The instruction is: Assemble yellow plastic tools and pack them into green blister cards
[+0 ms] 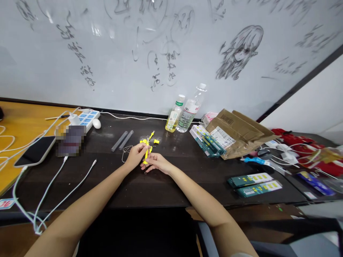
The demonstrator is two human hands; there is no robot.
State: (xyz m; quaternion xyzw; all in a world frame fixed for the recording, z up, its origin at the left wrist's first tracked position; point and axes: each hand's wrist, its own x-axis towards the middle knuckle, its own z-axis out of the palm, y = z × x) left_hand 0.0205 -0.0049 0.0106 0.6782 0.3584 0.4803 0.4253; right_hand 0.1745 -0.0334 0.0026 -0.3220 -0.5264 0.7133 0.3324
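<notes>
Right now your left hand [135, 155] pinches the upper part of a slim yellow piece [146, 155], thumb against fingers, while your right hand [159, 164] has its fingertips closed about the lower end. A small metal end [145, 173] pokes out under the right fingers; whether it is joined to the piece is too small to tell. The piece sits over the bench [166, 194], between its front and back edges and left of the middle. For careful handling, I'd let the left hand hold the piece steady and leave the finer turning or pressing to the right fingertips, kept light, since such a thin part would likely bend or slip under a hard squeeze. Keep the work low over the bench, so a dropped bit lands close by. Mind the loose yellow parts [156, 141] just beyond your fingers, towards the back edge; a knuckle could knock them. Just left of your left hand lies a thin cord [126, 154], best kept from snagging, and past it two clear tubes [122, 141] that might roll. Further out, two bottles [182, 116] stand at the back edge, packets [257, 184] lie towards the front right corner, and a cable [77, 187] hangs over the front edge at left.
</notes>
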